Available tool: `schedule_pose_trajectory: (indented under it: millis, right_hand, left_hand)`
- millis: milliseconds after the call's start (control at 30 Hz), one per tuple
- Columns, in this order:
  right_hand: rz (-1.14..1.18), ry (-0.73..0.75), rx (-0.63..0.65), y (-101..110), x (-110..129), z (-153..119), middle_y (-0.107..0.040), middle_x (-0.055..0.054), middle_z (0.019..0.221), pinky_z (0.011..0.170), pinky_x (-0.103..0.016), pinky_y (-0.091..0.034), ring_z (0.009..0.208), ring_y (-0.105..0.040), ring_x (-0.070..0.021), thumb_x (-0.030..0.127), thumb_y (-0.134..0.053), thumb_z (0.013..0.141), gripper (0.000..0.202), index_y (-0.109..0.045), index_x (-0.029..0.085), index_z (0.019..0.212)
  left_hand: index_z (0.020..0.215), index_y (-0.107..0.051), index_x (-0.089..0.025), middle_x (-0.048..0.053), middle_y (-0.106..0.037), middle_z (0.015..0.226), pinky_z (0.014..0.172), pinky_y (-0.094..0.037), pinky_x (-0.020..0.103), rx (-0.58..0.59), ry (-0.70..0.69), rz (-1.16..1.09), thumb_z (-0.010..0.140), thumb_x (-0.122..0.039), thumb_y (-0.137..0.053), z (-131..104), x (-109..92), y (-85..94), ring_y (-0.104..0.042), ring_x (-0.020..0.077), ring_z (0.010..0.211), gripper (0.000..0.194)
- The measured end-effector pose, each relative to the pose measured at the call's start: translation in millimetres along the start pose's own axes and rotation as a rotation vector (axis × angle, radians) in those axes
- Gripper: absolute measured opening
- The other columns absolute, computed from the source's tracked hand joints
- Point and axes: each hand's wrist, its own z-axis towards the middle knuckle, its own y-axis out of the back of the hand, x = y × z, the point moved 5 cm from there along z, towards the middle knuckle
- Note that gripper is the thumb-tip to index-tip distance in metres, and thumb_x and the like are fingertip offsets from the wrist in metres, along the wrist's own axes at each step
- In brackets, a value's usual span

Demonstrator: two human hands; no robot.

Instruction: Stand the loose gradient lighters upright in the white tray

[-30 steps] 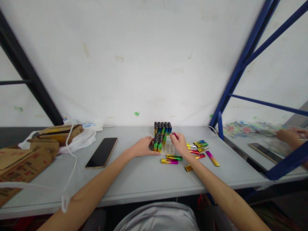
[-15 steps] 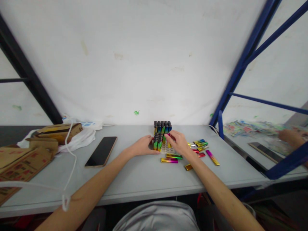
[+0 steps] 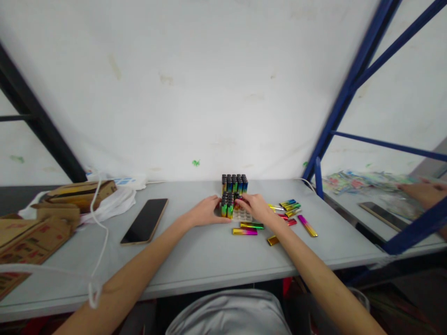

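A white tray with round holes stands on the table in front of me. Upright lighters with black tops and shiny green-yellow bodies fill its left part. My left hand curls around the tray's left end, thumb along the front edge and fingers beside the lighters. Over the tray's back right my right hand is pinched on a lighter, mostly hidden by the fingers, only a dark magenta bit showing. Behind stands another block of upright black-topped lighters.
Several shiny coloured pieces lie loose at the right, among them a magenta-yellow one and a green-gold one. At left lie a phone, a white cable and cardboard boxes. A blue frame rises at right.
My right hand has moved the magenta-yellow lighter slightly left, toward the filled holes, and it is now mostly hidden. My left hand stays at the tray. The view has shifted a little.
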Motion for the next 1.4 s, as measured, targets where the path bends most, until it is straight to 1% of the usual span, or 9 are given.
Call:
schedule_pose_trajectory:
  millis: [233,333,467,600,767,967,1067,1267,1400]
  right_hand:
    - [-0.152,-0.096,0.066,6,-2,-6,-0.074,-0.007,0.076,0.062,-0.029,-0.032,0.069,-0.065,-0.0202,0.058,-0.058,0.104,0.045,-0.073,0.022,0.081]
    - [-0.142,-0.143,-0.059,24,-10,-9,-0.074,-0.006,0.075,0.063,-0.029,-0.033,0.069,-0.065,-0.0201,0.064,-0.046,0.106,0.053,-0.073,0.023,0.087]
    - [-0.221,-0.295,-0.173,47,-35,-16,-0.077,-0.010,0.086,0.068,-0.029,-0.038,0.080,-0.070,-0.0225,0.056,-0.027,0.113,0.060,-0.073,0.021,0.096]
    - [-0.248,-0.365,-0.032,49,-69,-21,-0.079,-0.017,0.103,0.080,-0.031,-0.045,0.096,-0.072,-0.0259,0.046,-0.038,0.113,0.049,-0.076,0.016,0.104]
    - [-0.172,-0.309,0.135,47,-92,-27,-0.080,-0.013,0.112,0.088,-0.028,-0.049,0.100,-0.073,-0.0235,0.034,-0.058,0.105,0.029,-0.078,0.015,0.115]
    - [-0.067,-0.378,0.137,62,-101,-35,-0.082,-0.011,0.104,0.080,-0.028,-0.052,0.092,-0.075,-0.0237,0.035,-0.074,0.094,0.024,-0.081,0.015,0.106]
    - [-0.061,-0.393,0.099,71,-99,-37,-0.082,-0.009,0.099,0.080,-0.028,-0.052,0.089,-0.075,-0.0228,0.034,-0.074,0.093,0.020,-0.081,0.017,0.100]
    - [0.004,-0.392,0.214,85,-91,-49,-0.081,-0.007,0.097,0.072,-0.026,-0.052,0.083,-0.074,-0.0206,0.032,-0.074,0.089,0.018,-0.080,0.020,0.101]
    - [0.032,-0.397,0.203,106,-92,-63,-0.081,-0.008,0.096,0.071,-0.028,-0.052,0.082,-0.073,-0.0214,0.038,-0.074,0.089,0.024,-0.080,0.019,0.102]
  left_hand:
    - [0.113,-0.071,-0.017,0.012,-0.070,0.106,0.087,-0.053,0.039,0.005,0.024,0.035,0.074,-0.079,-0.075,-1,0,1.3,-0.066,0.0315,0.096,0.073]
    - [0.114,-0.070,-0.017,0.013,-0.070,0.107,0.087,-0.054,0.039,0.011,0.026,0.041,0.075,-0.078,-0.074,-1,-1,1.7,-0.067,0.0320,0.097,0.073]
    - [0.108,-0.070,-0.016,0.012,-0.069,0.103,0.085,-0.054,0.039,0.009,0.023,0.059,0.073,-0.083,-0.072,0,0,1.8,-0.067,0.0325,0.095,0.074]
    - [0.109,-0.070,-0.016,0.012,-0.068,0.100,0.082,-0.053,0.039,0.010,0.030,0.072,0.073,-0.084,-0.071,1,2,1.4,-0.067,0.0322,0.093,0.077]
    - [0.104,-0.070,-0.017,0.012,-0.069,0.102,0.083,-0.053,0.039,0.004,0.024,0.054,0.073,-0.083,-0.072,0,0,2.1,-0.066,0.0321,0.094,0.072]
    - [0.107,-0.071,-0.018,0.012,-0.069,0.105,0.086,-0.054,0.040,0.006,0.020,0.033,0.074,-0.081,-0.073,0,1,1.6,-0.067,0.0323,0.095,0.072]
    - [0.110,-0.072,-0.019,0.011,-0.071,0.106,0.087,-0.054,0.038,-0.013,0.017,0.002,0.071,-0.081,-0.075,1,2,1.9,-0.068,0.0320,0.096,0.073]
    - [0.107,-0.071,-0.018,0.011,-0.070,0.103,0.083,-0.054,0.037,-0.009,0.018,0.029,0.073,-0.082,-0.073,-1,2,2.1,-0.067,0.0307,0.093,0.072]
    - [0.105,-0.070,-0.017,0.013,-0.069,0.105,0.083,-0.054,0.039,0.009,0.025,0.055,0.075,-0.081,-0.072,-1,-2,2.5,-0.066,0.0319,0.094,0.070]
